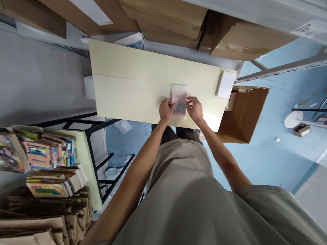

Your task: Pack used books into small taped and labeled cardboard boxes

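Note:
A small flat packet with a pink and dark printed face lies over the cream tabletop, a white strip showing at its far end. Whether it is a booklet or a bagged card is too blurred to tell. My left hand pinches its left edge between thumb and fingers. At the right edge, my right hand has its fingers curled in and touching the packet's side. Their tips are partly smeared, so a firm hold on that side cannot be confirmed.
A white box sits at the table's right end. Beyond it stands an open cardboard box. Large cartons line the shelf behind the table. To the left, books and folded brown paper bags or cardboard fill another table.

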A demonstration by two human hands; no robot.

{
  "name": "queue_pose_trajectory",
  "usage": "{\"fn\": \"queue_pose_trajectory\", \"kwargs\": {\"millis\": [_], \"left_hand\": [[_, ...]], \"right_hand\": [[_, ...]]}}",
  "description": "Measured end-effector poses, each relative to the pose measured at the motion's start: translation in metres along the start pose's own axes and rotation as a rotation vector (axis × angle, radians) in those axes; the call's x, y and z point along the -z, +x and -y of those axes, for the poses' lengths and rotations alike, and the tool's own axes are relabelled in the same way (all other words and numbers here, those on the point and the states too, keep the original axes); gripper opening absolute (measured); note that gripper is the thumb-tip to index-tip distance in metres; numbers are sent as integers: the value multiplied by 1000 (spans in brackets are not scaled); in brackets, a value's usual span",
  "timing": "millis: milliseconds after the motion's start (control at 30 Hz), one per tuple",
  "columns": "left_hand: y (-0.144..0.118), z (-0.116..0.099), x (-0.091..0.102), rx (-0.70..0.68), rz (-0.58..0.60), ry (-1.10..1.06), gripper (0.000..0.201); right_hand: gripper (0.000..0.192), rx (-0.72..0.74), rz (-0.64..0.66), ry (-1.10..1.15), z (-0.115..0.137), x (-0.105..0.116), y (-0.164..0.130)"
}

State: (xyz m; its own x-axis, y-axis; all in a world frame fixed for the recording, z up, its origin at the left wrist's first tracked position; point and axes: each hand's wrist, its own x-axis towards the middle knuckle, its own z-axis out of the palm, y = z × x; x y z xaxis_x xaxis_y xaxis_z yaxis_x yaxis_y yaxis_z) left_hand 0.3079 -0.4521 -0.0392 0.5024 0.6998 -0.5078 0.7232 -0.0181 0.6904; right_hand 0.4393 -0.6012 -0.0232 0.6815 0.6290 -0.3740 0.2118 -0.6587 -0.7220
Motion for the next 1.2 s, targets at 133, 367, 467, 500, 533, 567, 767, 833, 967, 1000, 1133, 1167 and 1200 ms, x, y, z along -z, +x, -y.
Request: {"fn": "queue_pose_trajectory", "kwargs": {"millis": [133,367,467,500,533,567,767,833,967,1000,1133,1167,1200], "left_hand": [[-2,2,-3,-16,-20,-50,10],[-5,4,-6,8,-91,-130,22],[-18,-2,-11,-98,-151,-60,33],[-25,-6,-15,-160,-128,-26,35],[-32,-9,-20,-220,-80,10,39],[-39,-12,-27,-270,-19,46,46],[-59,-8,-61,-369,31,100,68],[-55,-2,-61,-389,11,51,67],[-47,4,-49,-419,16,-32,62],[-47,4,-45,-426,21,-48,61],[-57,6,-31,-409,23,-135,56],[-60,8,-28,-387,18,-161,53],[-64,10,-26,-358,9,-189,49]], "right_hand": [[37,-194,17,-56,-12,16,27],[35,-298,117,5,-5,6,50],[39,-305,130,-7,0,10,52],[39,-301,132,-11,3,12,52],[38,-296,133,-14,5,13,53],[38,-292,134,-15,8,15,53],[28,-164,230,-357,34,41,49],[22,79,234,-537,42,53,51],[49,663,445,-580,55,59,71],[51,755,546,-585,57,55,80],[38,867,894,-691,62,35,124],[35,856,943,-717,63,33,135],[32,835,972,-735,65,32,146]]}}
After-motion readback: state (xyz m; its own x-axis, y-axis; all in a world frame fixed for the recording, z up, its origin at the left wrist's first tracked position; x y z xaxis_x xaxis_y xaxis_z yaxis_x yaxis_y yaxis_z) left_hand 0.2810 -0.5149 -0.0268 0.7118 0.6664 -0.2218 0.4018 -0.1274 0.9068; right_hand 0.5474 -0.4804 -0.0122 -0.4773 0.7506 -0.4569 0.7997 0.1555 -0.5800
